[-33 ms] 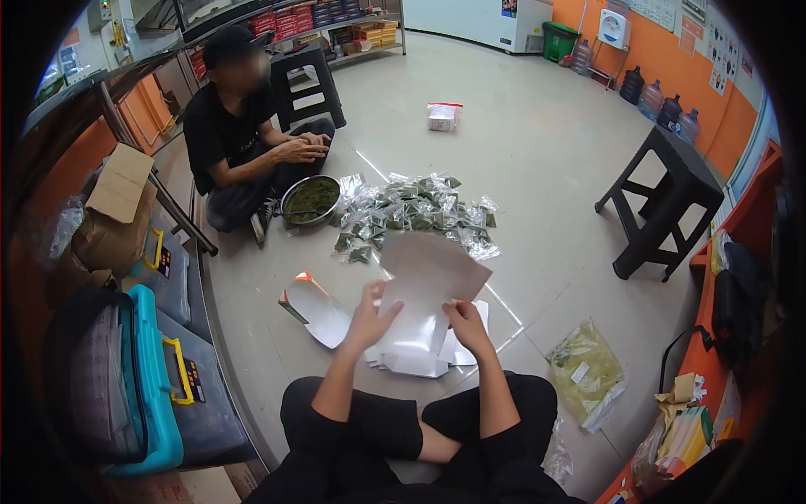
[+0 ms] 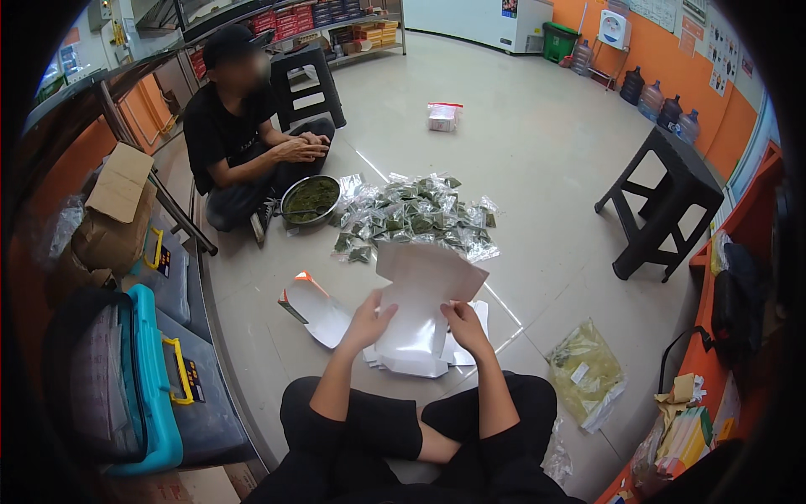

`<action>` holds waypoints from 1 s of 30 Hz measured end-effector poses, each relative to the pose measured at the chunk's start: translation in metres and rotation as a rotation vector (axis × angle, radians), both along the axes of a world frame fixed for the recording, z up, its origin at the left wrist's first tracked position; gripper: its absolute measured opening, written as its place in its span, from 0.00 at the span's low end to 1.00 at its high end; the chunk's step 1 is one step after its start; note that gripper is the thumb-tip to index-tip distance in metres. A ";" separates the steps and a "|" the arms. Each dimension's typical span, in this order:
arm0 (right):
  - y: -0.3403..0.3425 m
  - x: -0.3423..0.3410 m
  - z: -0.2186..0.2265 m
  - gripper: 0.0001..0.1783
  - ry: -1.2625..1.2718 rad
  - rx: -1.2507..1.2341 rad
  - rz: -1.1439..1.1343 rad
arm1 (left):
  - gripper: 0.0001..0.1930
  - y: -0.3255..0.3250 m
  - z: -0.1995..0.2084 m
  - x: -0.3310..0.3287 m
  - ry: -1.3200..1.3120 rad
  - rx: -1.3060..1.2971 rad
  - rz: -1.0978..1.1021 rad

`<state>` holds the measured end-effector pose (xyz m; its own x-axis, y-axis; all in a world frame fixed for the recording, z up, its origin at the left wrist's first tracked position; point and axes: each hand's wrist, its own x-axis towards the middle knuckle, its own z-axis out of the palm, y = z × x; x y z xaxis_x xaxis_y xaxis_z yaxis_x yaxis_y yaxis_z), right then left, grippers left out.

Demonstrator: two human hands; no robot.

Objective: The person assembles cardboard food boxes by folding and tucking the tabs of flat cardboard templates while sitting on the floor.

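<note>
A flat, unfolded white cardboard box (image 2: 420, 294) is tilted up in front of me, its plain inner side facing me and its flaps spread. My left hand (image 2: 370, 321) grips its left edge, thumb on the face. On the right edge, my right hand (image 2: 464, 326) pinches the board with the thumb in front. Fingers behind the board are partly hidden. Under it lie more white cardboard pieces (image 2: 464, 354) on the floor. To the left, a partly folded box with an orange and dark outside (image 2: 317, 309) stands open on the tiles.
Beyond the box spreads a heap of small clear packets with green contents (image 2: 416, 210). A metal bowl of green stuff (image 2: 311, 200) stands beside a seated person (image 2: 243, 134). A black stool (image 2: 663, 202) and a yellowish plastic bag (image 2: 586, 370) are at right; lidded bins (image 2: 201, 412) at left.
The far flaps of the cardboard box have come down slightly toward me. My left-hand fingers have closed in on its edge; the right hand has barely moved.
</note>
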<state>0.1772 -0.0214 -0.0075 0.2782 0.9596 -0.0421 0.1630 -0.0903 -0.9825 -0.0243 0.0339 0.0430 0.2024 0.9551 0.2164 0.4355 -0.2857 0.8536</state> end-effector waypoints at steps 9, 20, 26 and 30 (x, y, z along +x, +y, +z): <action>-0.009 -0.021 0.031 0.36 0.081 -0.225 0.194 | 0.20 -0.018 -0.003 0.015 0.273 0.120 -0.129; -0.008 -0.017 0.033 0.15 0.601 -0.203 -0.034 | 0.21 -0.032 0.008 0.039 0.298 0.365 -0.292; -0.012 0.004 0.043 0.12 0.520 -0.352 0.022 | 0.19 -0.023 0.011 0.032 0.318 0.331 -0.428; -0.015 0.018 0.045 0.12 0.436 -0.420 0.082 | 0.21 -0.019 0.004 0.033 0.360 0.226 -0.536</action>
<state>0.1949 -0.0361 0.0370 0.0761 0.8541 -0.5145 -0.2233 -0.4883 -0.8436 0.0084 0.0144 0.0467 0.7313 0.6422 0.2295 0.4298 -0.6953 0.5760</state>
